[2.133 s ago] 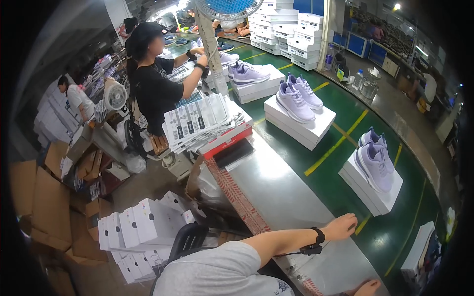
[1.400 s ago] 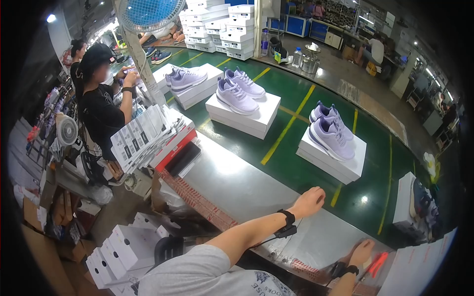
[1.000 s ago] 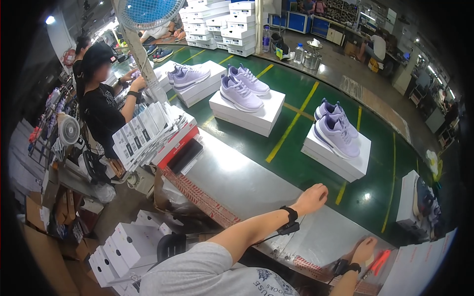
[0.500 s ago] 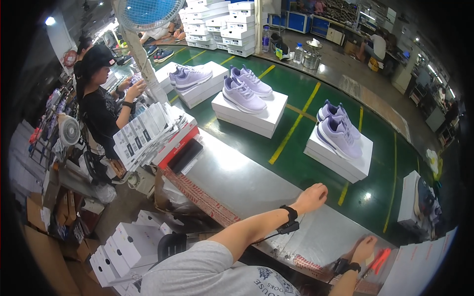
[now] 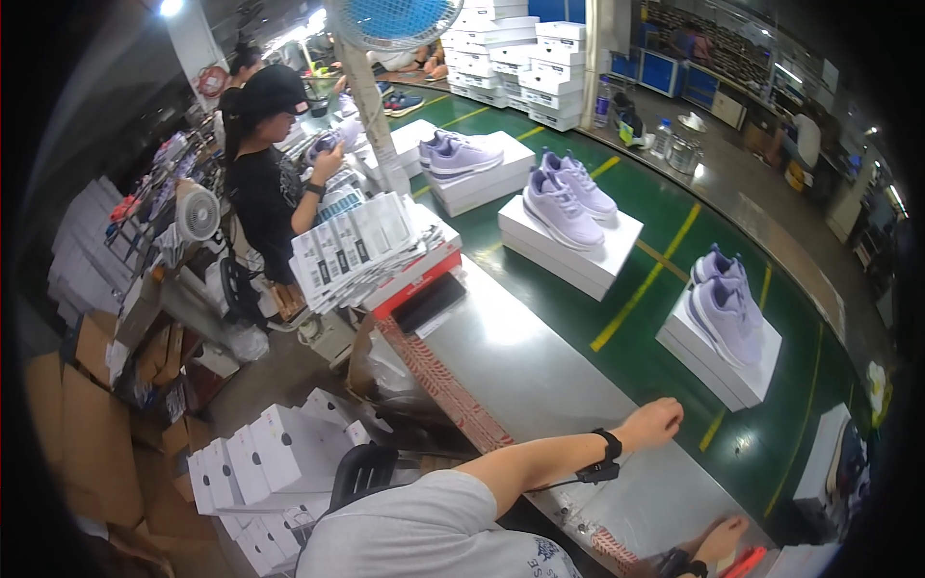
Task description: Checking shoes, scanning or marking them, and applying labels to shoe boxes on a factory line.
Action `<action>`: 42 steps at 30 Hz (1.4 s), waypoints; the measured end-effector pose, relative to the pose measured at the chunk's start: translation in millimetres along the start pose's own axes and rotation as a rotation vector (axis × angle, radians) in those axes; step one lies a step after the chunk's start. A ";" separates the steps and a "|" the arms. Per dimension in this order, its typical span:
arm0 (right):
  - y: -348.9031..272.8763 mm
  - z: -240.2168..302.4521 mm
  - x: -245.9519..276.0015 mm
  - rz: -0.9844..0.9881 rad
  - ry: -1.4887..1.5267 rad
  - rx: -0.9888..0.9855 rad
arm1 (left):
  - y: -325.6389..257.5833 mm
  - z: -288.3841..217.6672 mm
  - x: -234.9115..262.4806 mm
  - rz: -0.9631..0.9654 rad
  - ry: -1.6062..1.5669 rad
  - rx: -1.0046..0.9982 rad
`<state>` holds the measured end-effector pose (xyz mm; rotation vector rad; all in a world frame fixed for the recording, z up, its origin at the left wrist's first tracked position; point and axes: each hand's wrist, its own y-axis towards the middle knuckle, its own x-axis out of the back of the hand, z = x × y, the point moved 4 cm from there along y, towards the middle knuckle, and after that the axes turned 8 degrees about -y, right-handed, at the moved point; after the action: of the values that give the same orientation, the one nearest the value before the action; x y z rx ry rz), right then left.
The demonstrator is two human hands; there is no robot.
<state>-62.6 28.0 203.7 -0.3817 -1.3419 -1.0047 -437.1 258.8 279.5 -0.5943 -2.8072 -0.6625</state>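
My left hand (image 5: 655, 421) hovers by the edge between the metal table (image 5: 540, 385) and the green conveyor belt (image 5: 568, 318), fingers curled in and nothing visible in them. At the lower right, my right hand (image 5: 721, 541) rests on the metal, its fingers bent and apparently holding nothing. Beside it lies a red-handled tool (image 5: 744, 562), partly cut off. Nearest my left hand on the belt is a white shoebox (image 5: 713, 361) with a pair of lilac sneakers (image 5: 728, 313) on top. Farther along, another white box (image 5: 568, 265) bears a second lilac pair (image 5: 568, 204).
Paper sheets (image 5: 356, 250) lie on a red-and-white box (image 5: 414, 284), beside a dark flat object (image 5: 431, 302). A co-worker (image 5: 265, 183) handles a shoe behind a post (image 5: 361, 116). White boxes (image 5: 289, 448) stand lower left. Another box (image 5: 824, 458) sits at the right.
The view has swung left, so most things appear farther right and lower. Both my hands keep much the same pose over the table. The co-worker's hands and shoe show more plainly.
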 end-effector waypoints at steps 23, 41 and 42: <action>-1.6 32.0 10.3 0.025 0.017 0.033 | -1.7 -6.9 22.5 -0.027 0.046 0.010; -5.2 40.6 13.4 -0.005 0.016 0.030 | 0.6 -0.8 26.8 -0.031 0.032 0.008; -5.1 40.2 12.1 -0.005 0.017 0.029 | 0.4 -0.1 27.9 -0.024 0.018 0.028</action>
<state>-92.7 50.5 223.1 -0.3477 -1.3417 -0.9896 -462.0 268.5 287.4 -0.5471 -2.8062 -0.6294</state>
